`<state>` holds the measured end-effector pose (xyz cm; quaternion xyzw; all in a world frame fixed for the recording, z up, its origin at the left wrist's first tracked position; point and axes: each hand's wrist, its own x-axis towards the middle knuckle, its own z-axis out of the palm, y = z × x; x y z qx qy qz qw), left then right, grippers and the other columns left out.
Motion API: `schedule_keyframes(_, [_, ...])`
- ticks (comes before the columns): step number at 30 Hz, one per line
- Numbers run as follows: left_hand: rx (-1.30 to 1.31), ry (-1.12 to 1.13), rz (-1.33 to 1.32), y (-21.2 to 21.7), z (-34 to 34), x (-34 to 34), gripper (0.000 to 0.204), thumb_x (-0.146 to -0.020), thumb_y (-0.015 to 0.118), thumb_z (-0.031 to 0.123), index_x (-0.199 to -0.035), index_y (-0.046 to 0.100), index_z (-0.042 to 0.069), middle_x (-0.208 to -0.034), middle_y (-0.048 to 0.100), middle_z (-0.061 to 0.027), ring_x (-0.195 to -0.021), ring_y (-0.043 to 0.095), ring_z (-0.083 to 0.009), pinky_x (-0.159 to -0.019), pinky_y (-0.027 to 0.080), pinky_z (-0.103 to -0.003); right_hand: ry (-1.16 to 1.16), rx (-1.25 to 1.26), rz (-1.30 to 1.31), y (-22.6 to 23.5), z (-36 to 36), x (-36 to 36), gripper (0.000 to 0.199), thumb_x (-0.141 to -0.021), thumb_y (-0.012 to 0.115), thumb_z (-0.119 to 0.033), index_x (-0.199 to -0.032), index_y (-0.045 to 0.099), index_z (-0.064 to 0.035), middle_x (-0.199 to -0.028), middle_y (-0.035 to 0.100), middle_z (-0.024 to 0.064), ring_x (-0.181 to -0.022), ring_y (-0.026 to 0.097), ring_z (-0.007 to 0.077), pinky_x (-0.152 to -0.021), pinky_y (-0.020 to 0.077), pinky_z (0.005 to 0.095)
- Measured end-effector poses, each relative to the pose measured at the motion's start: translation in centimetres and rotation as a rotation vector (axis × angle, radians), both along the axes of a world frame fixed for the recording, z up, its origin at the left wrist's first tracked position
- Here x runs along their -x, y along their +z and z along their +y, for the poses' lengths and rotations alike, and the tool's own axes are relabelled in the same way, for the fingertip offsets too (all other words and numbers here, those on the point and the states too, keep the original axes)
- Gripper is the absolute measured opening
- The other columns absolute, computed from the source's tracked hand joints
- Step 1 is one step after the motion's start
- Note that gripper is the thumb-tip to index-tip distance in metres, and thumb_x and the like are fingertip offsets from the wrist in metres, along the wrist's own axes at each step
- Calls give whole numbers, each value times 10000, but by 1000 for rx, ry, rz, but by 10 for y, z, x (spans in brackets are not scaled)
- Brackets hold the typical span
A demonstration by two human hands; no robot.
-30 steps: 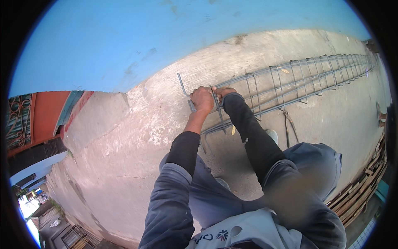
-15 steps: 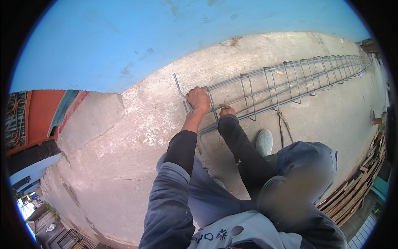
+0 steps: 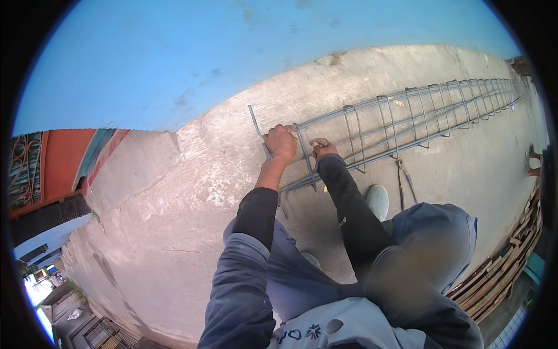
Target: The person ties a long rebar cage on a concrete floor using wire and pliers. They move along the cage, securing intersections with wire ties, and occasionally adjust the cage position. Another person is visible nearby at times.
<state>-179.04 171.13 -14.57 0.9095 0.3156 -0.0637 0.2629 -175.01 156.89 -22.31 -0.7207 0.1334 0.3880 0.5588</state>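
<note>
A long rebar cage, made of grey bars with square stirrups, lies on the concrete and stretches to the far right. At its near left end my left hand is closed around the upper bar, beside the bar's bent tip. My right hand is just to the right, fingers pinched together between the upper and lower bars, close to the end stirrup. Whatever those fingers hold is too small to make out. Long-handled pincers rest with their head against the cage's lower bar, right of my right arm.
Above the cage rises a blue wall. Stacked wooden strips lie along the right edge, and another person's bare foot shows near them. My shoe stands beside the pincers. An orange wall section is at far left.
My right hand has lifted slightly from the lower bar, farther from me. My left hand keeps its hold at the cage end. The whole view has shifted a little.
</note>
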Motion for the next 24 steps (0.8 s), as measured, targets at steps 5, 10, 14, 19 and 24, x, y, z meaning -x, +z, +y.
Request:
schedule_keyframes(5, [-7, -6, 3, -6, 1, 2, 217, -857, 620, 170, -1046, 727, 158, -948, 695, -130, -1003, 622, -303, -919, 419, -427, -127, -53, -47, -17, 9, 0, 79, -914, 600, -145, -902, 614, -69, -610, 523, 4, -500, 448, 100, -475, 375, 272])
schedule_keyframes(10, [-24, 22, -78, -11, 0, -6, 213, -854, 624, 145, -1039, 727, 172, -890, 709, -124, -956, 648, -302, -880, 456, -410, -106, -396, 228, 27, 23, -31, 66, -922, 575, -128, -945, 596, -70, -659, 502, -14, -514, 444, 97, -462, 383, 273])
schedule_keyframes(14, [66, 19, -18, -7, -1, -8, 257, -858, 621, 134, -1095, 703, 190, -927, 709, -130, -959, 654, -300, -871, 470, -413, 102, -192, 156, 25, 21, -40, 146, -924, 576, -197, -994, 622, -77, -683, 505, -13, -584, 483, 102, -531, 390, 264])
schedule_keyframes(19, [92, 72, -38, -5, -1, -10, 340, -835, 622, 93, -1145, 682, 220, -941, 706, -120, -960, 645, -303, -937, 397, -442, 152, -237, 201, 14, 16, -44, 144, -916, 573, -215, -951, 602, -78, -684, 508, -8, -594, 486, 101, -534, 385, 266])
schedule_keyframes(24, [157, 76, -31, -1, 0, -14, 387, -843, 594, 81, -1166, 671, 280, -980, 705, -111, -981, 644, -300, -958, 385, -450, 157, -230, 167, -4, 22, -52, 96, -897, 578, -158, -870, 595, -67, -665, 521, -1, -540, 461, 111, -493, 391, 289])
